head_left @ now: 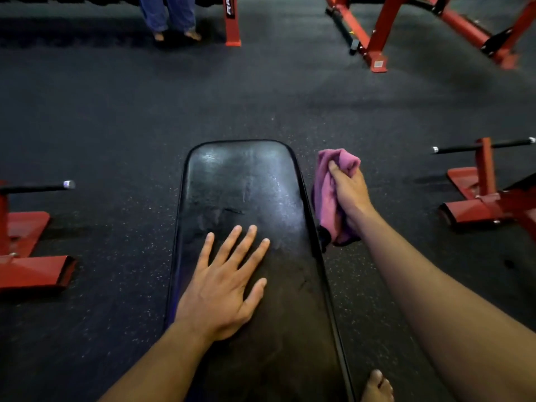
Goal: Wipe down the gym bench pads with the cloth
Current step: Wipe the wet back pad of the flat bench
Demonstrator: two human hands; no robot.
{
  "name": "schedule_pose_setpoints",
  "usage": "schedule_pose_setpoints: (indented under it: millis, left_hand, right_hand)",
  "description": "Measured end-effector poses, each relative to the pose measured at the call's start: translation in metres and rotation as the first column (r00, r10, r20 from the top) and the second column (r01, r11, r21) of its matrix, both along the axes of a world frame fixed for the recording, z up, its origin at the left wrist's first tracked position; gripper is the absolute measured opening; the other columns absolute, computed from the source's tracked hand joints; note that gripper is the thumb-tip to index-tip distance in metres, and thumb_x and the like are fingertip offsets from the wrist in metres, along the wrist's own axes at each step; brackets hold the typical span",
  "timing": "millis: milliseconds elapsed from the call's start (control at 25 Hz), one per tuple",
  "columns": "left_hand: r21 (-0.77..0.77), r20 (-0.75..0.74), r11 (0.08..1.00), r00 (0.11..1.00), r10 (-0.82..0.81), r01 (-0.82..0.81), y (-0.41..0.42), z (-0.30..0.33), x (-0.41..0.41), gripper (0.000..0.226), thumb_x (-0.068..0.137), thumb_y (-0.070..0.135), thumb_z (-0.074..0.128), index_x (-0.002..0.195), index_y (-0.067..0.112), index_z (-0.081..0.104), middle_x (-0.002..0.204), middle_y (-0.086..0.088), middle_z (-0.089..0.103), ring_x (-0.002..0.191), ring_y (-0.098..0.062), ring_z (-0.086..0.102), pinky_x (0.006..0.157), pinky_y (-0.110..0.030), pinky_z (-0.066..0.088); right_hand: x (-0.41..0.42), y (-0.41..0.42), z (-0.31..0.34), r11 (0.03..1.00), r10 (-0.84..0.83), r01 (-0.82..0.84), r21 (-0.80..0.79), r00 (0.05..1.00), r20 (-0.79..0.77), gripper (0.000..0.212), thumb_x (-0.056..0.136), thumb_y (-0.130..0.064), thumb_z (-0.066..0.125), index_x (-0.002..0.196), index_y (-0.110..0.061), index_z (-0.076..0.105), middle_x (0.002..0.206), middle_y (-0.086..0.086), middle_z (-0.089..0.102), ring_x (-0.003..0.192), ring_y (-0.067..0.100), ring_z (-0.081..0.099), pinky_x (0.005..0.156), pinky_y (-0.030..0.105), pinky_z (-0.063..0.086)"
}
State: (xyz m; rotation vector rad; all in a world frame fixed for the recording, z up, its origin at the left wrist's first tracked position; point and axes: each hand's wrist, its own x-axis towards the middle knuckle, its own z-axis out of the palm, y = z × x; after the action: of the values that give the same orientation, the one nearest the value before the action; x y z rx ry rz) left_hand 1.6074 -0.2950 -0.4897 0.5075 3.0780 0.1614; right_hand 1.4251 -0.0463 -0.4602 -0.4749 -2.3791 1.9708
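A: Start nearest; what are the hands doing?

B: A bare foot (377, 385) shows at the bottom edge, on the floor just right of the bench; above it the left hand (222, 288) lies flat on the black bench pad (243, 187), fingers straight and spread, its grip wide and holding nothing; it looks like a bracing hand.

A: And the cloth?

B: The purple cloth (329, 198) is bunched in the right hand (349, 191), whose grip is closed round it; it sits just beside the pad's right edge, off the top surface; whether it touches the side wall I cannot tell.

A: So which step is this?

B: My judgement: between strokes; the far half of the pad has a streaky sheen, perhaps damp; the near part looks duller.

A: Next move?

B: Probably bring the cloth onto the top and press it along the pad, lifting the left hand clear of its path.

A: Beyond?

B: Red equipment frames (377, 33) on the rubber floor (116, 111), and another person's legs (168, 15) at the far edge.
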Motion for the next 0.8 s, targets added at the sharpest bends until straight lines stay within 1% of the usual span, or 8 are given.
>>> schedule_pose_setpoints:
  millis: [80,160,240,360,480,600,720,800]
  left_hand:
    - [0.002,-0.01,1.0,1.0,-0.003,0.003,-0.002,-0.001,0.0,0.067,0.105,0.059,0.026,0.166,0.033,0.017,0.176,0.003,0.008,0.162,-0.019,0.003,0.126,-0.061,0.01]
    - [-0.001,-0.018,1.0,1.0,-0.012,0.012,-0.002,-0.003,0.002,0.067,0.105,0.058,0.027,0.166,0.033,0.017,0.176,0.004,0.008,0.162,-0.018,0.002,0.127,-0.061,0.01]
    - [0.002,-0.03,1.0,0.999,-0.015,0.015,-0.002,-0.003,0.002,0.067,0.105,0.058,0.028,0.167,0.033,0.018,0.176,0.004,0.008,0.162,-0.018,0.001,0.127,-0.06,0.008]
    - [0.003,-0.019,1.0,1.0,-0.006,0.006,-0.001,-0.001,0.001,0.068,0.104,0.057,0.031,0.166,0.032,0.02,0.176,0.004,0.009,0.162,-0.018,0.003,0.127,-0.06,0.009]
    - [-0.003,-0.006,1.0,1.0,-0.008,0.008,-0.002,0.0,0.002,0.068,0.104,0.056,0.032,0.166,0.031,0.021,0.175,0.003,0.01,0.162,-0.019,0.004,0.127,-0.061,0.011]
    - [0.0,-0.005,1.0,1.0,-0.014,0.014,-0.001,0.003,0.0,0.068,0.104,0.057,0.03,0.166,0.032,0.02,0.175,0.003,0.01,0.162,-0.019,0.004,0.128,-0.06,0.009]
    - [-0.007,0.026,1.0,1.0,0.013,-0.013,0.002,0.004,0.005,0.068,0.104,0.058,0.028,0.166,0.032,0.02,0.175,0.004,0.01,0.162,-0.019,0.004,0.128,-0.06,0.009]
    - [-0.019,0.04,0.999,0.999,-0.035,0.036,-0.003,0.009,-0.004,0.068,0.103,0.062,0.029,0.164,0.033,0.027,0.173,0.002,0.023,0.16,-0.022,0.018,0.126,-0.059,0.017]
  right_hand:
    - [-0.021,-0.021,-0.002,0.998,0.064,-0.064,-0.021,0.998,0.005,0.012,0.102,-0.033,0.06,0.114,-0.031,0.062,0.107,-0.01,0.07,0.104,0.009,0.066,0.094,0.028,0.052]
    - [-0.052,-0.042,-0.006,0.98,0.177,-0.17,0.1,0.982,-0.067,0.004,0.102,-0.025,0.061,0.102,-0.029,0.061,0.103,-0.008,0.068,0.103,0.009,0.064,0.095,0.028,0.05]
    - [-0.083,-0.057,-0.011,0.952,0.249,-0.223,0.21,0.962,-0.108,0.01,0.098,-0.019,0.065,0.094,-0.028,0.061,0.101,-0.006,0.068,0.101,0.011,0.063,0.098,0.031,0.049]
    - [-0.083,-0.055,-0.015,0.944,0.231,-0.218,0.247,0.973,-0.023,0.015,0.097,-0.029,0.067,0.11,-0.022,0.067,0.108,-0.005,0.067,0.108,0.015,0.063,0.098,0.029,0.049]
    - [-0.023,-0.036,-0.025,0.934,0.244,-0.25,0.255,0.968,0.053,0.031,0.101,-0.034,0.062,0.126,-0.014,0.063,0.117,0.0,0.063,0.112,0.018,0.06,0.095,0.03,0.047]
    - [0.034,-0.015,-0.035,0.925,0.274,-0.289,0.248,0.957,0.093,0.031,0.105,-0.032,0.056,0.13,-0.016,0.06,0.122,0.0,0.061,0.112,0.016,0.057,0.091,0.027,0.04]
    - [0.038,-0.012,-0.035,0.918,0.319,-0.31,0.248,0.948,0.004,0.012,0.103,-0.028,0.058,0.112,-0.024,0.065,0.117,-0.008,0.065,0.109,0.013,0.061,0.094,0.031,0.047]
    - [0.011,-0.02,-0.029,0.919,0.306,-0.289,0.268,0.952,-0.022,0.007,0.099,-0.03,0.061,0.093,-0.028,0.058,0.112,-0.006,0.068,0.108,0.014,0.063,0.101,0.039,0.049]
